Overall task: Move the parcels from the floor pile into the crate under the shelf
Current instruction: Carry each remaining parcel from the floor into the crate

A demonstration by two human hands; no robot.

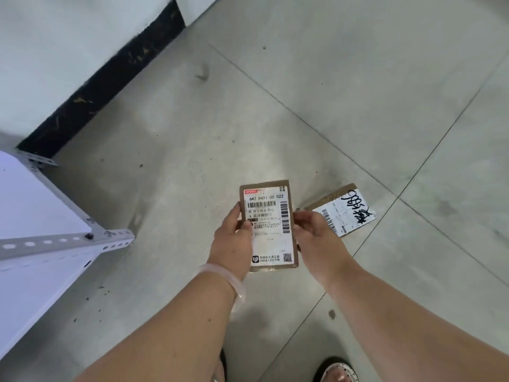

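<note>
Cardboard, brown and flat, makes up the held parcel (271, 227). Its face is almost covered by a white shipping label printed with barcodes, a red tab at the top corner, the code 642 H431-00 022 and a small square code near the bottom. It is up off the floor (330, 92), held in front of the person between two hands. The left hand (234, 238) grips its left edge with the thumb laid over the label, and the right hand (314, 230) pinches its right edge. Two parcels show in all. The second parcel (349, 208) lies flat on the tiles just beyond the right hand, brown too, its white label scrawled with black marker. One pale bangle (217, 272) circles the left wrist, and one corner of a white metal shelf (66, 239) stands at the left
</note>
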